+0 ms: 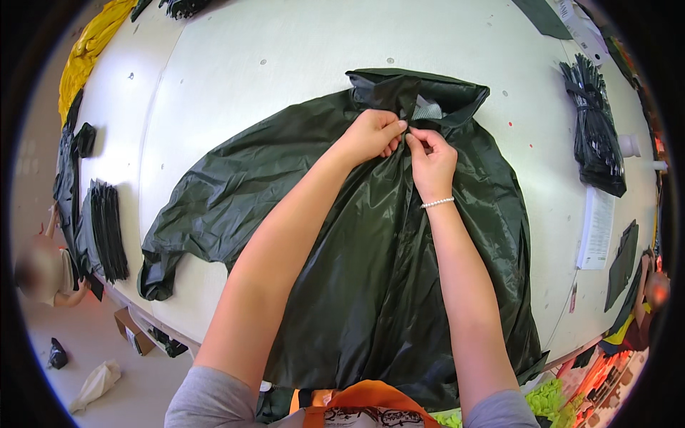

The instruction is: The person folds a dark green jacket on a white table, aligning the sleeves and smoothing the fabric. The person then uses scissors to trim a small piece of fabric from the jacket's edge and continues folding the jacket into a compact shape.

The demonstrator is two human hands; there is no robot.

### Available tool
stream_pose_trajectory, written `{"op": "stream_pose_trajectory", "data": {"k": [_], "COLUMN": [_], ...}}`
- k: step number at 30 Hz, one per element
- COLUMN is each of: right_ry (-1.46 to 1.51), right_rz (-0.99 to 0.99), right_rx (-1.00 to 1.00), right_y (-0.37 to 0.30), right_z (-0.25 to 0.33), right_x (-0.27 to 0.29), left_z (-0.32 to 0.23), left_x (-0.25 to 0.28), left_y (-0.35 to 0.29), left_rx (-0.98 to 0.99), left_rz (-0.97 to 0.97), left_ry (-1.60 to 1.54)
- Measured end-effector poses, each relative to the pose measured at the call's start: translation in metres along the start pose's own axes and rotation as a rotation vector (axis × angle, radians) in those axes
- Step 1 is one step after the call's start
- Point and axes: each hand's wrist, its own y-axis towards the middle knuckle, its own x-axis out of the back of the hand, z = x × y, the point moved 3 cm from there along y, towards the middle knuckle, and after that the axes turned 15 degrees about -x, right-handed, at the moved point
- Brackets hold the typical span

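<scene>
A dark green, shiny raincoat (pixel 364 250) lies spread on the white table, its collar at the far end and one sleeve (pixel 207 192) stretched out to the left. Both of my hands meet at the front opening just below the collar (pixel 385 89). Thumb and fingers of my left hand (pixel 376 134) pinch the edge of the front. Close beside it, my right hand (pixel 433 160), with a beaded bracelet on the wrist, pinches the same spot from the other side. Whatever fastener may be between the fingertips is hidden. A pale grey patch (pixel 428 109) shows inside the collar.
A tied bundle of dark strips (pixel 596 128) and a stack of white paper (pixel 596 228) sit on the table (pixel 235 43) at right. Folded dark pieces (pixel 107 232) lie along its left edge, with yellow fabric (pixel 89 53) beyond. Other people are at both sides.
</scene>
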Motion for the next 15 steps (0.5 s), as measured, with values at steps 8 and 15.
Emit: {"op": "stream_pose_trajectory", "data": {"k": [8,15], "right_ry": [-0.487,-0.227], "right_rz": [0.019,0.093], "right_rx": [0.241,-0.268], "right_y": [-0.037,-0.16], "right_z": [0.012,0.001], "right_x": [-0.011,0.044], "left_z": [-0.009,-0.045], "left_x": [-0.014,-0.058], "left_y": [0.0,-0.14], "left_rx": [-0.189,0.189], "left_rz": [-0.188,-0.091], "left_ry": [0.79,1.022]}}
